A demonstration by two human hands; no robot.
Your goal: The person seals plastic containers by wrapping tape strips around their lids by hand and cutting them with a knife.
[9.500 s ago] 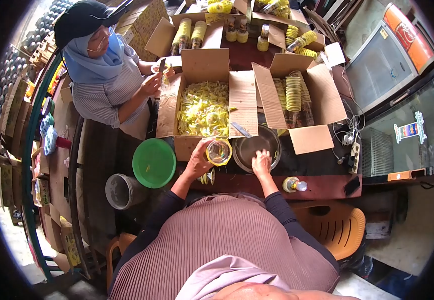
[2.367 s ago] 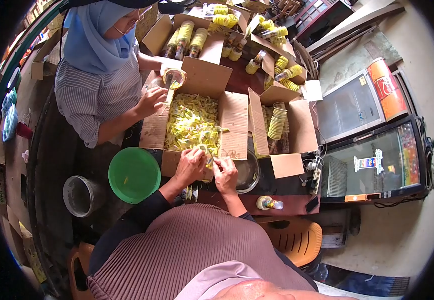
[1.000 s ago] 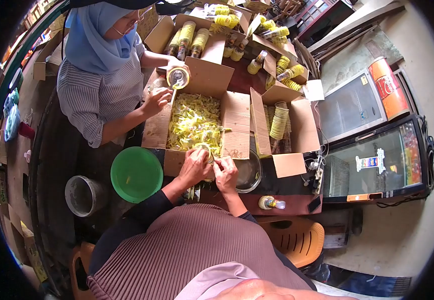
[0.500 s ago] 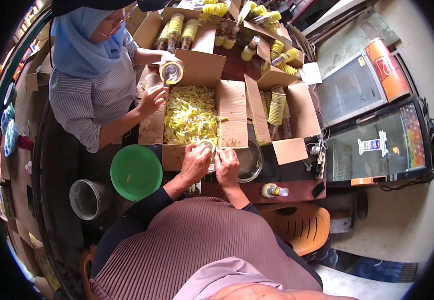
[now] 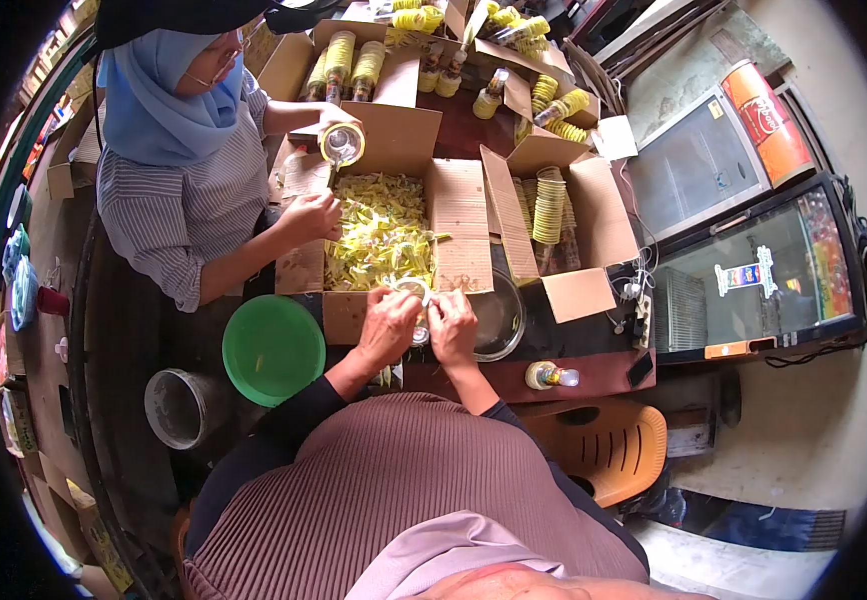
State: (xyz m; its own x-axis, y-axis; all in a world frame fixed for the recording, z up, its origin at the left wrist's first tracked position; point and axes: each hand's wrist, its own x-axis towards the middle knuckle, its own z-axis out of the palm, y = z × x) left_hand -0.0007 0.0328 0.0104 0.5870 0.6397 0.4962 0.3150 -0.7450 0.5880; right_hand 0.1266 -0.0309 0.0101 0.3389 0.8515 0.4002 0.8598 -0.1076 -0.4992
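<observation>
My left hand (image 5: 387,325) is closed around a clear plastic cup (image 5: 414,288), its round pale rim facing up. The fingers of my right hand (image 5: 452,325) are pinched together at the right side of that rim; whether a thin strip is also between them is too small to tell. Both hands are at the near edge of a cardboard box (image 5: 462,225) full of loose yellow and whitish strips (image 5: 379,230). Across the box's left side, a co-worker's hand holds another clear cup (image 5: 342,145) with a yellowish rim, and their other hand (image 5: 311,217) is over the box edge.
A green basin (image 5: 274,350) and a grey bucket (image 5: 177,408) stand to the left. On the right are a box of stacked yellow-rimmed cups (image 5: 550,205), a round metal-rimmed basin (image 5: 502,315), a cup lying on its side (image 5: 552,376) and an orange chair (image 5: 604,450).
The co-worker's lower hand has moved slightly down and right, away from the cup. My hands stay at the same cup, with little visible movement. The view has shifted slightly.
</observation>
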